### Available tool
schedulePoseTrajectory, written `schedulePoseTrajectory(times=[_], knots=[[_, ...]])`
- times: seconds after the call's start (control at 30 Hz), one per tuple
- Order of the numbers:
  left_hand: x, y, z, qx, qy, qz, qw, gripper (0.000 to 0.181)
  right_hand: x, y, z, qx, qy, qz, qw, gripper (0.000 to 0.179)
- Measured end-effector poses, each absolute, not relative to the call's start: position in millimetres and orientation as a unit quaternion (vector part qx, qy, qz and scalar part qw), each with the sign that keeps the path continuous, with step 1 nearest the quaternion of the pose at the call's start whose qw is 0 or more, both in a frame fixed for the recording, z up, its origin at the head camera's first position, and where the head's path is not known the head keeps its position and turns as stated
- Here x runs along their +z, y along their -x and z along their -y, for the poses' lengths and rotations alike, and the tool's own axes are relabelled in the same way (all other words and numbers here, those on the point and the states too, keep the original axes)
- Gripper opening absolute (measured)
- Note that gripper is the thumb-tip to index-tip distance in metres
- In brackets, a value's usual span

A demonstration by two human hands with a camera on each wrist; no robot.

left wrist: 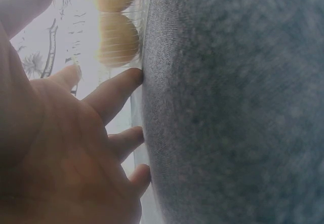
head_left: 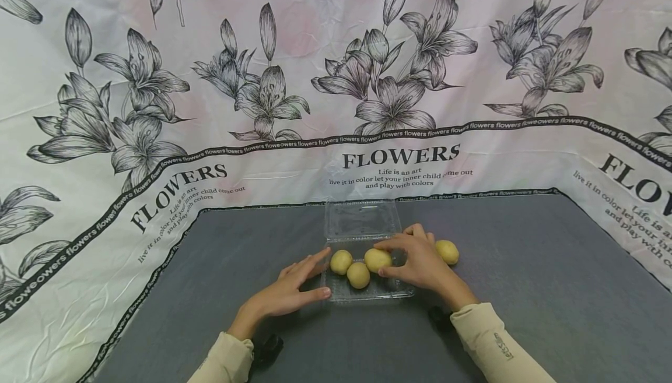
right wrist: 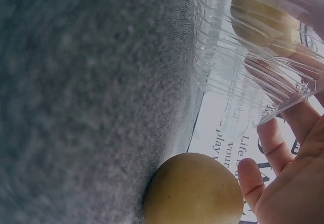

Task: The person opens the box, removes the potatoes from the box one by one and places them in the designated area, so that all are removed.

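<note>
A clear plastic clamshell box (head_left: 367,297) lies with its lid (head_left: 362,220) folded back. Inside are three yellowish potatoes: one at left (head_left: 341,262), one in front (head_left: 359,276), and one at right (head_left: 378,261). My right hand (head_left: 422,262) reaches over the box's right wall and pinches the right-hand potato between thumb and fingers. Along the left wall, my left hand (head_left: 291,288) has its fingers spread and its fingertips at the plastic. The left wrist view shows this hand (left wrist: 66,148) holding nothing.
Another potato (head_left: 447,252) sits on the grey tabletop (head_left: 236,243) just right of the box, near my right hand; the right wrist view shows this potato (right wrist: 195,191) up close. A flower-printed cloth (head_left: 294,109) rises behind and along both sides.
</note>
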State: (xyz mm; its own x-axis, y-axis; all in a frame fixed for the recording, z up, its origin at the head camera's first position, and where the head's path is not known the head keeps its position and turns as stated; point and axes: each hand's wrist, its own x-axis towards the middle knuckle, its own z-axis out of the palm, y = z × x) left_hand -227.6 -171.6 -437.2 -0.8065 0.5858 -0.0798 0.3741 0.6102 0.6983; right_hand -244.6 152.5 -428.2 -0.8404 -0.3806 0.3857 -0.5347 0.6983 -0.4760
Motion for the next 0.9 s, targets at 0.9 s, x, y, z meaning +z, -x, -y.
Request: schedulePoseTrajectory(times=[0.9], knots=[[-437.8,228.4,172.0,0.352,-0.271,-0.883,0.154,0.081,-427.2,245.3,-161.6,0.324,-0.279,0.895,0.128,0.045]])
